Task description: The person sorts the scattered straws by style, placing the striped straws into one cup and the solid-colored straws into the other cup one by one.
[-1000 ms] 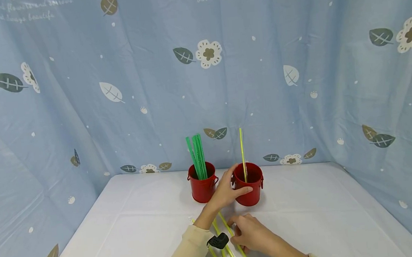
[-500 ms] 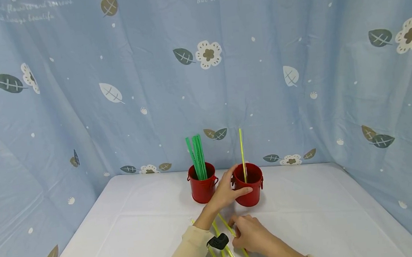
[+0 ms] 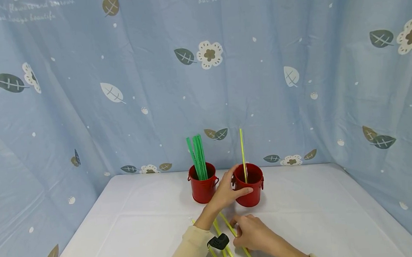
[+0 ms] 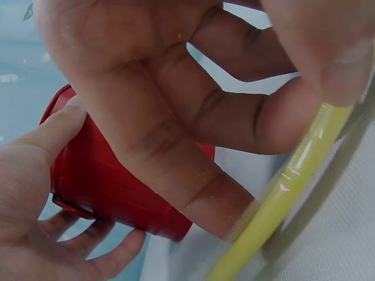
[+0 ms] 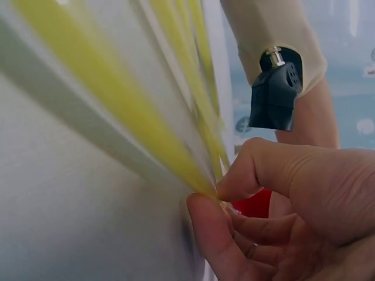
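Right hand [image 3: 252,233] pinches a yellow straw [image 4: 287,184], which slants across white cloth [image 3: 145,238]; the right wrist view shows fingertips [image 5: 205,219] meeting on it, hidden from the head; the left wrist view brings out its glossy roundness; left hand [image 3: 227,191] grips a smooth red bucket [image 3: 249,197]; only the head view shows green straws [image 3: 200,159] in another bucket [image 3: 203,191].
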`<state>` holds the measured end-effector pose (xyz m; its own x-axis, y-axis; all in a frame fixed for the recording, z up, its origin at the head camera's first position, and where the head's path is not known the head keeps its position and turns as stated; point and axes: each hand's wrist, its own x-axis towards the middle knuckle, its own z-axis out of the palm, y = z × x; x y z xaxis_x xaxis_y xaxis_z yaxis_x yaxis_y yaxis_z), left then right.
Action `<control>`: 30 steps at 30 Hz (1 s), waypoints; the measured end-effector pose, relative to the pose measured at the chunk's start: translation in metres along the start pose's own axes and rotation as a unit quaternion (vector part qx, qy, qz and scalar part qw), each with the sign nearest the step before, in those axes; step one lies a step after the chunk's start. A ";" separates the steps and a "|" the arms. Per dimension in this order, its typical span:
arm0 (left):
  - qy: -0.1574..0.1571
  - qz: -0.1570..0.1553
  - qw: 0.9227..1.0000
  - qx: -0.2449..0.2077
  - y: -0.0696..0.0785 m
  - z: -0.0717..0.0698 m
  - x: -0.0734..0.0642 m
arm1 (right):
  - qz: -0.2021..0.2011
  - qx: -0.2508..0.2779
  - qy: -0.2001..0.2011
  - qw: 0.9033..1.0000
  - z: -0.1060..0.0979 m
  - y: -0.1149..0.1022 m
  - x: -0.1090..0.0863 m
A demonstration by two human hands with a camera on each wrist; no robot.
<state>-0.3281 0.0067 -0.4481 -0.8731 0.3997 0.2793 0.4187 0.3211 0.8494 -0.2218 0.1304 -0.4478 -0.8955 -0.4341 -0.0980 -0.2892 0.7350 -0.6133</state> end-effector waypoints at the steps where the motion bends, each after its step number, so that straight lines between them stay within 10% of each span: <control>1: 0.000 -0.001 1.000 0.000 0.000 0.000 0.000 | 0.006 0.005 -0.003 1.000 0.000 0.000 0.000; 30: -0.004 -0.005 1.000 -0.012 -0.002 -0.001 0.000 | 0.063 0.088 -0.099 0.989 -0.051 0.002 -0.017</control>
<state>-0.3293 0.0057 -0.4495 -0.8749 0.4035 0.2678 0.4042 0.3036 0.8628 -0.2248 0.1655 -0.4075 -0.8322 -0.4512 -0.3223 -0.1007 0.6946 -0.7123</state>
